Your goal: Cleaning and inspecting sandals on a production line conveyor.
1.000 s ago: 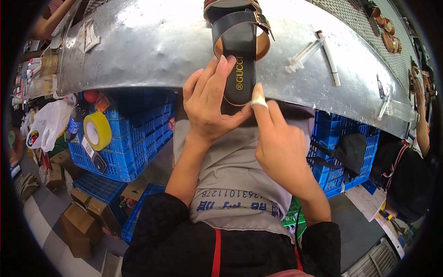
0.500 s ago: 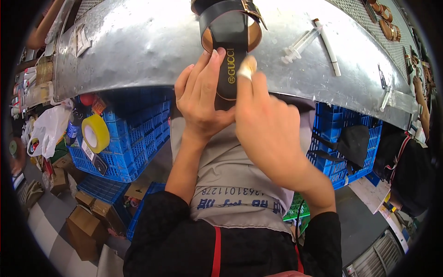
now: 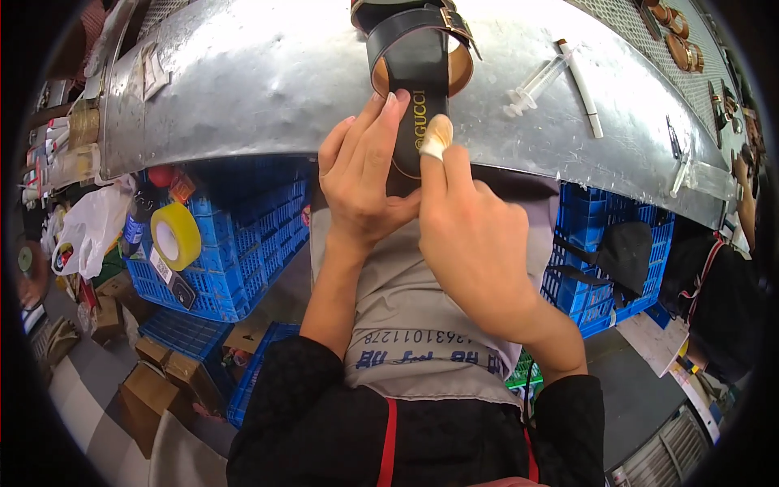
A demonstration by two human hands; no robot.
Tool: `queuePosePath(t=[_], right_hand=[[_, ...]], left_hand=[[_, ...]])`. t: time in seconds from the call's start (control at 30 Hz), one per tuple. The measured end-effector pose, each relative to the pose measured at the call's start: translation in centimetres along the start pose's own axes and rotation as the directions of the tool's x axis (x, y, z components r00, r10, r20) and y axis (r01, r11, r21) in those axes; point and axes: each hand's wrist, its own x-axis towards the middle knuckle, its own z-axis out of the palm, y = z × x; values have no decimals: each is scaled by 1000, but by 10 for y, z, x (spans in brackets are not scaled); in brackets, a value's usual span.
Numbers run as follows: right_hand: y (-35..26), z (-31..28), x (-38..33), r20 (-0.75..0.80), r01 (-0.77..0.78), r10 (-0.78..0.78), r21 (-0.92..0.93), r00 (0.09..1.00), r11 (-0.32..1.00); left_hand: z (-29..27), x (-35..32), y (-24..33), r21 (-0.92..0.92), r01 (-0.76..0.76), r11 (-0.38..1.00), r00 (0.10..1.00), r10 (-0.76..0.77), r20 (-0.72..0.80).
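A black sandal (image 3: 419, 65) with a buckled strap and gold lettering on its insole lies on the metal bench, its heel toward me. My left hand (image 3: 361, 178) holds it from the left, its fingers nearly straight along the insole edge and the thumb near the heel. My right hand (image 3: 475, 231) is closed apart from its forward-pointing index finger. That fingertip wears a white and tan covering (image 3: 439, 135) and touches or hovers close over the insole's right side near the heel. What the curled fingers might hold is hidden.
The metal bench (image 3: 268, 73) carries a syringe (image 3: 535, 85) and a white pen-like marker (image 3: 581, 89) to the right. Another syringe (image 3: 680, 174) lies farther right. Blue crates (image 3: 235, 268) stand below at left, with yellow tape (image 3: 176, 236); another crate (image 3: 580, 304) stands right.
My right index finger has slid toward the sandal's heel and slightly left over the lettering. My left hand keeps its place on the sandal. The whole view has shifted slightly.
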Motion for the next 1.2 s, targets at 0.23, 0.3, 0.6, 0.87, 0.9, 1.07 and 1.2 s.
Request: queuePosePath(t=[0.23,0.3,0.6,0.87,0.9,1.07,1.2], right_hand=[[11,-2,-3,0,11,-11,51,1000,999],[10,4,5,-61,20,-14,108,998,994],[22,-4,-26,350,-175,40,364,936,915],[30,36,-46,147,25,-167,674,975,739],[32,35,-45,164,51,-219,680,962,732],[43,49,-35,61,-10,-53,743,997,669],[34,55,-40,67,-20,-60,814,996,580]], left_hand=[[-3,2,-1,-16,-10,1000,999,11,42],[-4,1,-2,-21,-3,1000,999,4,43],[-10,6,-3,-73,-22,997,997,27,70],[-32,2,-23,-312,-46,949,982,100,160],[-33,2,-24,-333,-47,942,981,107,164],[-38,3,-28,-372,-48,927,973,127,191],[-38,7,-23,-349,-39,936,960,133,248]])
